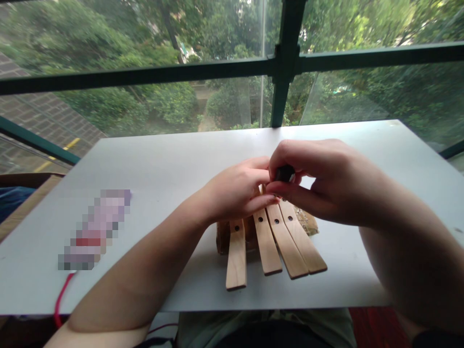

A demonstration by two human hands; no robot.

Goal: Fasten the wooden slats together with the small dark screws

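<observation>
Several pale wooden slats (237, 261), each with a dark round screw or hole, fan out toward me over a rough brown block (308, 223). My left hand (241, 186) is closed around the far part of the slats, its thumb lying across them. Above their far ends my right hand (319, 179) grips a dark rounded handle (284, 173), which looks like a screwdriver's. Its lower end is hidden behind my fingers. Both hands meet at the fingertips, covering the far ends of the slats.
The white table (163, 164) stands against a window with a dark green frame (286, 58). On the left lies a blurred-out flat object (97, 227) with a red cord (61, 299). A cardboard box (32, 205) is beyond the table's left edge.
</observation>
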